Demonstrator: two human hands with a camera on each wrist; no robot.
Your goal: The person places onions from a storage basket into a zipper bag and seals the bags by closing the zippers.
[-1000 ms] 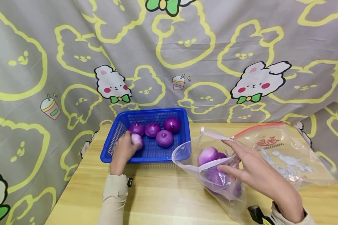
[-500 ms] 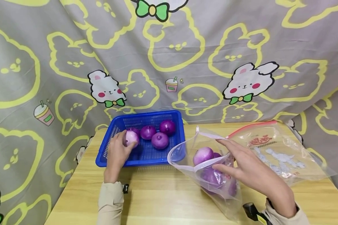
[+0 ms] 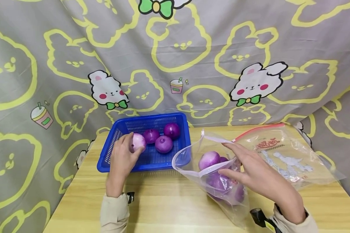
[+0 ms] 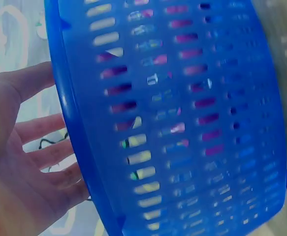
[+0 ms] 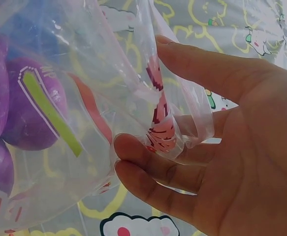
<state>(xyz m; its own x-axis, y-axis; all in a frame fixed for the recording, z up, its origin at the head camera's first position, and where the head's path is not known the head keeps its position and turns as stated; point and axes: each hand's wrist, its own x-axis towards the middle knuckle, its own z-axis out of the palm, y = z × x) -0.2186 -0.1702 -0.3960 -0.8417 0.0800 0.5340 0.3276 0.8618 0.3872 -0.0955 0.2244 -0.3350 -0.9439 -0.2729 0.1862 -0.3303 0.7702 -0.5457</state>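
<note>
In the head view my left hand grips a pale purple onion at the left side of a blue plastic basket. Several darker purple onions are in the basket, among them one onion near its middle. The left wrist view shows the left hand beyond the basket's slotted wall, which hides the held onion. My right hand holds the rim of a clear zip bag, its mouth open. Bag film lies between that hand's thumb and fingers. Several onions fill the bag.
A second clear zip bag with a red zip strip lies flat on the wooden table at the right. Behind the table hangs a grey curtain with cartoon prints. A black wrist device sits by the right sleeve.
The left hand has lifted the pale onion slightly, and it now covers the onion behind it. The right hand keeps its hold on the bag. The whole head view has shifted a little.
</note>
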